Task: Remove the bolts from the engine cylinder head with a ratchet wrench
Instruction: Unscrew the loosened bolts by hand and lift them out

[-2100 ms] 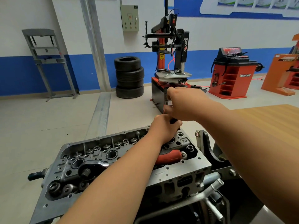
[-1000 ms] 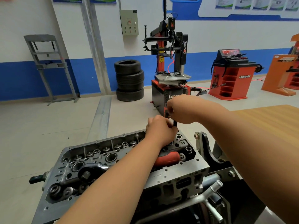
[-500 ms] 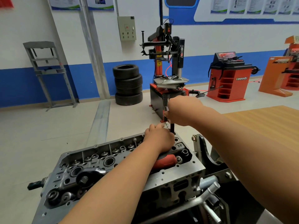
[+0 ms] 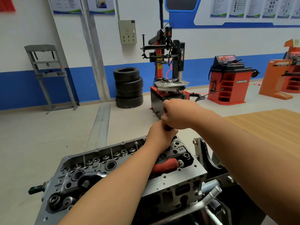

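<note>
Both hands have drawn together over the last half second: the left hand (image 4: 159,137) has lifted off the cylinder head (image 4: 164,181) to meet the right hand (image 4: 179,114), and less of the dark shaft (image 4: 168,128) shows between them. The right hand, just above the left, curls round the shaft's top, and the left hand's fingers wrap its lower part. Whether it is a bolt or a tool I cannot tell. The ratchet wrench (image 4: 165,166) lies on the cylinder head below the left hand, under that forearm. A wooden table (image 4: 267,127) lies beyond the right hand's far side.
</note>
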